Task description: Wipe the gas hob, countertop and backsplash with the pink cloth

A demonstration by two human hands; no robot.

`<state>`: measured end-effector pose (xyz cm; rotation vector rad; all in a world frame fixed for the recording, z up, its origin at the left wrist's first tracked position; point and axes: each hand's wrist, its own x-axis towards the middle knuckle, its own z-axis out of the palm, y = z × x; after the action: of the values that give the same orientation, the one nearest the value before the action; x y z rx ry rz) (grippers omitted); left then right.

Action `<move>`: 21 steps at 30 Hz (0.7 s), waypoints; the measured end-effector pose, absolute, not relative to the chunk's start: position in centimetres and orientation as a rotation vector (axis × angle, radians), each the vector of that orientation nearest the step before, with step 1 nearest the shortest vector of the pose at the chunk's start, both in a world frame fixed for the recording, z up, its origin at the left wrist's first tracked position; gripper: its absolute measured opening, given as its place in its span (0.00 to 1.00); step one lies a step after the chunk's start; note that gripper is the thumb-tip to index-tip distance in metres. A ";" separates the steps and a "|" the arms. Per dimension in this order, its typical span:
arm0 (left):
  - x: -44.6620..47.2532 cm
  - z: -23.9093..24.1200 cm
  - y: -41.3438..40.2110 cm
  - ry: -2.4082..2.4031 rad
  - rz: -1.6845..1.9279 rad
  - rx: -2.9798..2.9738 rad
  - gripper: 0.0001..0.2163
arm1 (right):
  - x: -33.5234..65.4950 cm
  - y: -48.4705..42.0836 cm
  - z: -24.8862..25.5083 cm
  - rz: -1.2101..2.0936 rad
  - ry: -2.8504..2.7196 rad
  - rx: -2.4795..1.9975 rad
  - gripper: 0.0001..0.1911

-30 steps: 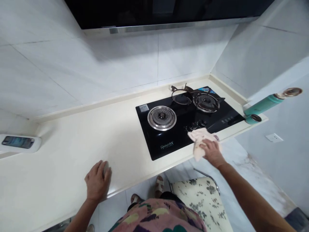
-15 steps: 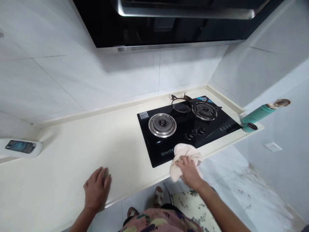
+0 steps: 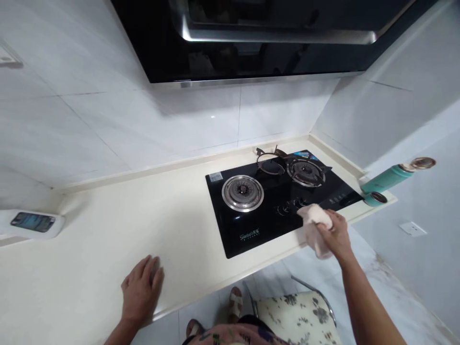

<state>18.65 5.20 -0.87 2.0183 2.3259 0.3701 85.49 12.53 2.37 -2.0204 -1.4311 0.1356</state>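
Observation:
My right hand (image 3: 336, 233) is closed on a pale pink cloth (image 3: 315, 225), which hangs partly over the counter's front edge. The cloth's upper end lies over the front of the black gas stove (image 3: 247, 245), close to the control knobs (image 3: 292, 206). My left hand (image 3: 141, 290) rests on the cream countertop (image 3: 118, 225) left of the stove, holding nothing, its fingers loosely spread and slightly bent. On the stove, the left burner (image 3: 243, 192) is bare of its pan support. A loose round pan support (image 3: 272, 164) lies behind, next to the right burner (image 3: 306, 171).
At the counter's right end stand an opened green flask (image 3: 386, 179) and a small green cup (image 3: 374, 199). A white device with a screen (image 3: 33, 222) sits far left. A black range hood (image 3: 258, 57) hangs above. A flower-patterned chair (image 3: 294, 314) stands below the counter's front edge.
My right hand has moved the cloth rightward along the stove's front edge, towards the knobs' side. The left hand stays on the countertop. The view has tilted up slightly, showing more of the hood.

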 end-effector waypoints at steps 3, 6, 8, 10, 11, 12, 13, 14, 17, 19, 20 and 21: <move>18.6 -0.9 5.2 2.340 0.354 2.020 0.25 | 87.1 16.1 0.4 0.142 -1.271 -2.301 0.38; 18.7 -0.8 5.1 2.349 0.338 2.020 0.24 | 85.4 17.7 -1.5 0.167 -1.202 -2.435 0.39; 18.8 -0.7 5.0 2.347 0.332 2.021 0.24 | 83.6 17.1 -2.2 0.111 -1.195 -2.433 0.37; 18.8 -0.6 5.0 2.342 0.330 2.019 0.24 | 81.5 15.4 -2.8 0.068 -1.263 -2.408 0.35; 18.8 -0.6 4.9 2.338 0.329 2.016 0.24 | 80.2 14.3 -3.1 0.042 -1.337 -2.379 0.33; 18.8 -0.6 4.9 2.335 0.329 2.011 0.24 | 78.7 13.2 -3.4 0.016 -1.431 -2.333 0.31; 18.8 -0.6 4.9 2.331 0.332 2.005 0.24 | 77.1 12.1 -3.7 -0.010 -1.534 -2.273 0.29; 18.8 -0.6 4.9 2.327 0.335 1.998 0.24 | 75.4 11.1 -4.0 -0.034 -1.636 -2.196 0.28; 18.6 -0.7 4.9 2.319 0.351 1.970 0.24 | 70.2 10.0 -4.5 -0.094 -1.833 -1.991 0.23; 18.5 -0.9 4.9 2.318 0.359 1.964 0.24 | 67.8 11.1 -4.5 -0.120 -1.878 -1.927 0.21; 18.4 -1.0 4.9 2.320 0.362 1.966 0.24 | 67.0 12.2 -4.4 -0.121 -1.891 -1.907 0.21; 18.4 -1.1 4.9 2.322 0.364 1.973 0.24 | 66.6 13.6 -4.2 -0.110 -1.903 -1.889 0.21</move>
<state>18.37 4.91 -1.06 1.9731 2.3220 0.3644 66.60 13.56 -4.23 -1.8887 -1.9031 -0.1103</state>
